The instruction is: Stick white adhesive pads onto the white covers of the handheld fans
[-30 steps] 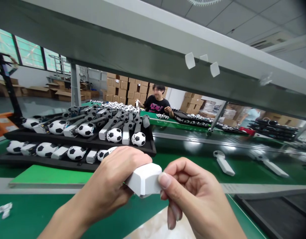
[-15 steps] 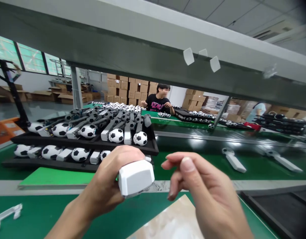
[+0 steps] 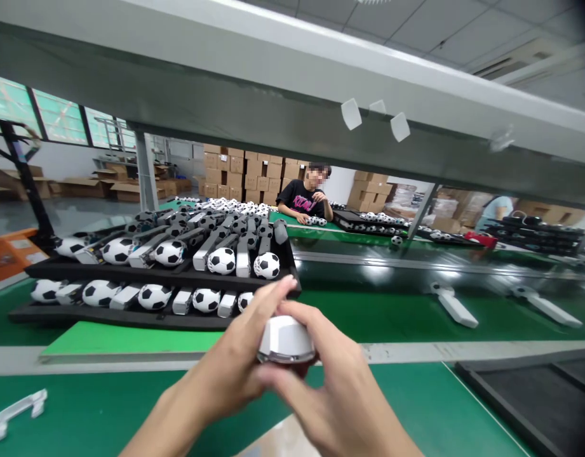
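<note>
Both my hands meet in front of me around a white plastic handle piece. My left hand grips it from the left, fingers stretched along its top. My right hand closes on it from the right and below, thumb over its near side. Only the blunt white end of the piece shows; the rest is hidden by my fingers. Behind my hands lie two stacked black trays holding several soccer-ball toys with white handles.
A green conveyor belt carries white handle parts to the right. A black tray sits at my near right, a white clip at near left. A person in a black shirt works opposite. A grey beam hangs overhead.
My right hand, which had let go and hovered apart half a second ago, has come back and closed on the white piece. The piece has turned in my left hand.
</note>
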Motion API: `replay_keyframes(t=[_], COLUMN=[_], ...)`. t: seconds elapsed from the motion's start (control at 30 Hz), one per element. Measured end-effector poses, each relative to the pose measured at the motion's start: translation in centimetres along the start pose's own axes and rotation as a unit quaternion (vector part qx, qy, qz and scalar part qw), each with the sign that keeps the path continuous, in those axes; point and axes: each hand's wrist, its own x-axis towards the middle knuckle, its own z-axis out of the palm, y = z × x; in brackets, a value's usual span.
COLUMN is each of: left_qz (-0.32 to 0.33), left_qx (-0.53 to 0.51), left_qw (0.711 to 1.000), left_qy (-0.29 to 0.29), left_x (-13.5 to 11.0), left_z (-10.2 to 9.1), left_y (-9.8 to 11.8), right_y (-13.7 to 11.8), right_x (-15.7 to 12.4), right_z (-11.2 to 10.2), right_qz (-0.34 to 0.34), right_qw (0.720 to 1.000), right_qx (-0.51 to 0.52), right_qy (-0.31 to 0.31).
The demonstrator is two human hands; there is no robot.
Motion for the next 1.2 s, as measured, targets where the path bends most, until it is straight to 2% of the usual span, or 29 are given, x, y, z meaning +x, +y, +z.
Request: replay_keyframes(t=[0.07, 0.13, 0.23, 0.3, 0.37, 0.47, 0.53, 0.63, 0.73, 0.8, 0.9, 1.0, 1.07, 1.13, 1.2], left_qz=[-0.072, -0.137, -0.206, -0.248, -0.285, -0.317, -0.33, -0.345, -0.353, -0.359, -0.378, -0.384, -0.373, -0.363, -0.332], left_qx=[0.02, 0.056, 0.075, 0.061, 0.038, 0.004, -0.028, -0.083, -0.139, -0.182, -0.259, -0.352, -0.408, -0.445, -0.472], left_qw=[0.994, 0.979, 0.964, 0.96, 0.955, 0.948, 0.943, 0.933, 0.921, 0.91, 0.877, 0.832, 0.803, 0.776, 0.757], left_qy=[-0.085, -0.141, -0.151, -0.117, -0.072, -0.018, 0.011, 0.054, 0.085, 0.102, 0.144, 0.189, 0.223, 0.261, 0.308], left_x=[0.1, 0.2, 0.5, 0.6, 0.5, 0.5, 0.5, 0.5, 0.6, 0.7, 0.9, 1.5, 2.1, 2.6, 2.8], left_z=[-0.1, -0.7, -2.2, -3.1, -3.6, -3.8, -3.8, -4.0, -4.2, -4.1, -3.3, -2.1, -1.7, -1.9, -2.7], left_y=[-0.1, -0.3, -0.7, -1.2, -1.7, -2.4, -2.7, -3.1, -3.6, -3.8, -3.3, -2.0, -1.5, -1.6, -2.1], right_y=[1.1, 3.3, 8.2, 11.2, 13.0, 12.9, 11.8, 10.7, 10.8, 10.8, 9.6, 7.4, 6.1, 5.4, 5.1], right_x=[0.3, 0.8, 1.3, 1.1, 0.9, 1.8, 3.8, 8.6, 12.9, 13.7, 11.0, 5.6, 1.9, -1.7, -5.1], right_z=[-1.5, -3.5, -6.1, -6.4, -5.4, -2.2, 0.4, 3.5, 5.0, 5.3, 5.7, 5.7, 5.6, 5.5, 5.6], right_qz=[0.059, 0.123, 0.184, 0.203, 0.196, 0.138, 0.086, 0.043, 0.056, 0.058, 0.017, -0.06, -0.082, -0.026, 0.08], right_qw=[0.993, 0.98, 0.948, 0.934, 0.934, 0.949, 0.961, 0.97, 0.975, 0.976, 0.976, 0.975, 0.972, 0.977, 0.978], right_qx=[-0.098, -0.149, -0.21, -0.239, -0.255, -0.253, -0.24, -0.223, -0.204, -0.194, -0.194, -0.208, -0.216, -0.21, -0.185], right_qy=[0.017, 0.051, 0.154, 0.172, 0.154, 0.124, 0.108, 0.083, 0.067, 0.078, 0.099, 0.057, 0.037, 0.012, -0.063])
